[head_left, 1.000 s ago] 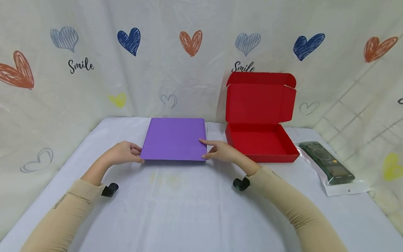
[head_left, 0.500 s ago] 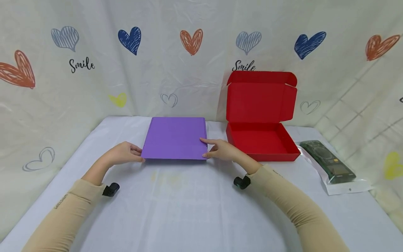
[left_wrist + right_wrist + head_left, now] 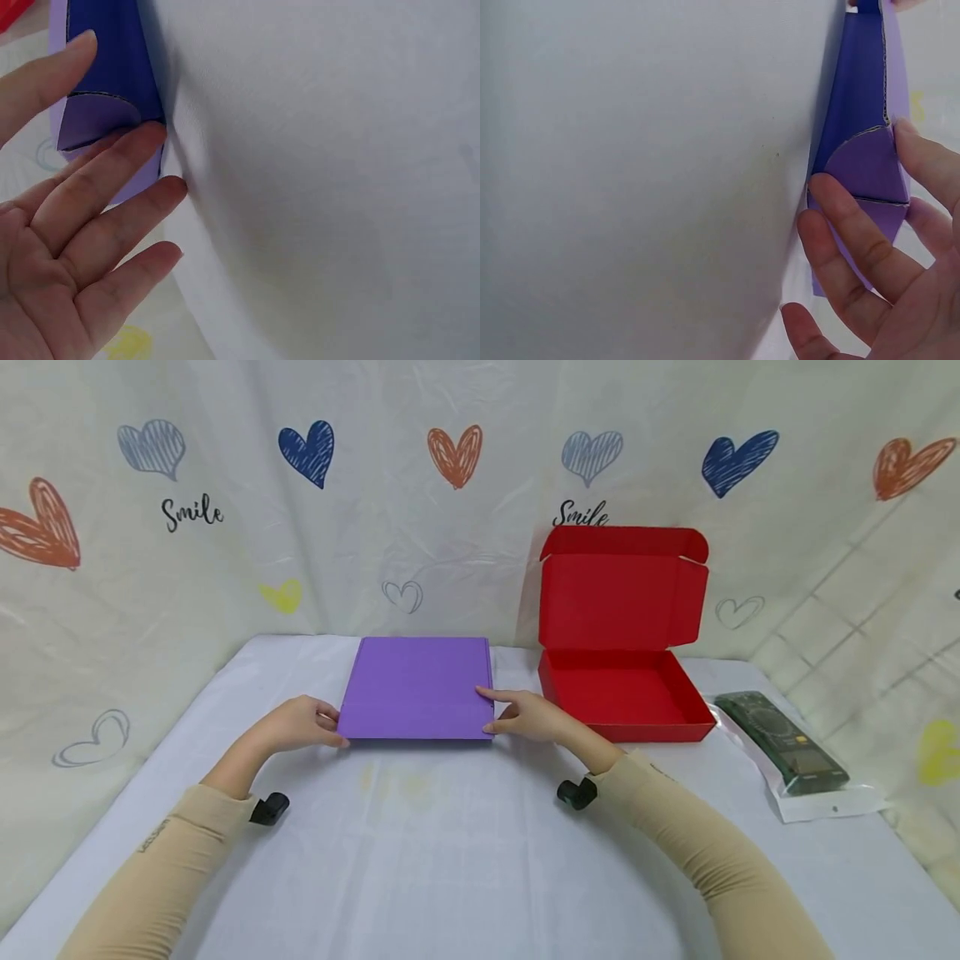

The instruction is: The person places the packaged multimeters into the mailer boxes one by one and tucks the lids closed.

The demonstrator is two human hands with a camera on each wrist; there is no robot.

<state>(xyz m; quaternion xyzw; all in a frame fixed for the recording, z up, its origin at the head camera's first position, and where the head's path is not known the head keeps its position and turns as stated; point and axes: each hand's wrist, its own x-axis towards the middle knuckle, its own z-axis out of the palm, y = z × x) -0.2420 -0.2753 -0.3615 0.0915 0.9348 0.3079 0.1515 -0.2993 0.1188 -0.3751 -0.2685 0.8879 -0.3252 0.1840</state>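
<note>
A flat purple cardboard box [image 3: 420, 689] lies at the back middle of the table, its lid lowered. The wrist views show its front still gaping, with a rounded side flap [image 3: 866, 165] and a shaded inside. My left hand [image 3: 300, 725] is at the front left corner; in the left wrist view its fingers [image 3: 112, 180] are fairly straight and touch the corner low down, the thumb in front of the opening. My right hand [image 3: 528, 718] holds the front right corner, fingers bent around it, one digit at the lid's edge in the right wrist view.
Right of the purple box stands a red cardboard box [image 3: 622, 693], its lid raised against the heart-printed backdrop. Farther right, a dark green multimeter [image 3: 780, 743] lies in a clear plastic bag [image 3: 825, 806]. White cloth [image 3: 420, 877] covers the table.
My left forearm has shifted slightly to the right. Both hands stay at the front corners of the purple box, which has hardly moved.
</note>
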